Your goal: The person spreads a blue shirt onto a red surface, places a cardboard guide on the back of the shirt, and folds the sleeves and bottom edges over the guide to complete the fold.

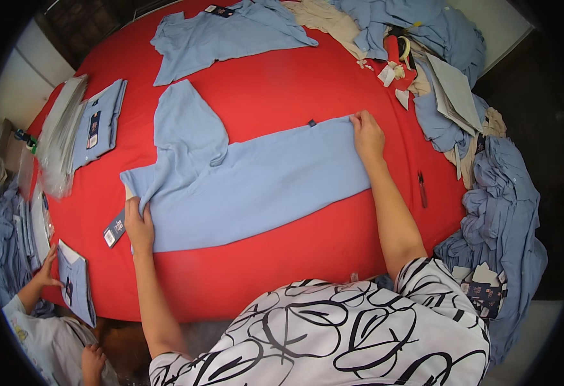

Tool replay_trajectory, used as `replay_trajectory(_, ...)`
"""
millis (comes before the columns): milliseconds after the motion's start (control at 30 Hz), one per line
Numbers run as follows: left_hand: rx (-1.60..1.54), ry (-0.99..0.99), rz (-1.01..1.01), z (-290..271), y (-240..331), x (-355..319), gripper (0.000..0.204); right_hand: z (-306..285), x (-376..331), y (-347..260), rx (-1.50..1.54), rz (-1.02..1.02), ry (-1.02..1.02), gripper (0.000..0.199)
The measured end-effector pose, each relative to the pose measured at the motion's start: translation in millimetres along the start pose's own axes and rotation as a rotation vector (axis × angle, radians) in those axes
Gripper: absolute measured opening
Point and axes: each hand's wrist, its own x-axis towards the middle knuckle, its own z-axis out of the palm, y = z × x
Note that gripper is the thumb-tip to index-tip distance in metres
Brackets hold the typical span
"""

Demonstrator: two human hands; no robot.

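A light blue shirt [256,186] lies sideways across the red-covered table [282,96], its body folded lengthwise and one sleeve [188,119] sticking out toward the far side. My left hand [139,225] grips the shirt at its collar end, fingers closed on the cloth. Beside that hand a dark hang tag [114,228] pokes out from the shirt. My right hand [369,135] pinches the far corner of the hem end. A small dark label [312,123] shows on the shirt's far edge.
Another blue shirt [230,35] is spread at the back. Folded shirts [101,122] and clear plastic bags [63,138] lie left. Small snips [422,190] rest right, near heaped blue garments [500,199]. At lower left, another person's hand [47,273] touches a folded shirt [76,283].
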Motion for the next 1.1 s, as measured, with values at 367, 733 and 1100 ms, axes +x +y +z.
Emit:
replay_trajectory(367, 0.014, 0.019, -0.124, -5, 11, 2, 0.018, -8, -93, -32, -0.425, -0.125, -0.305, 0.069)
replay_trajectory(733, -0.140, 0.052, -0.188, -5, 11, 0, 0.023, -26, 8, -24, -0.088, 0.180, -0.151, 0.030)
replay_trajectory(1100, -0.108, 0.015, -0.184, 0, 10, 5, 0.021, -5, -9, 12, 0.111, 0.087, -0.044, 0.015)
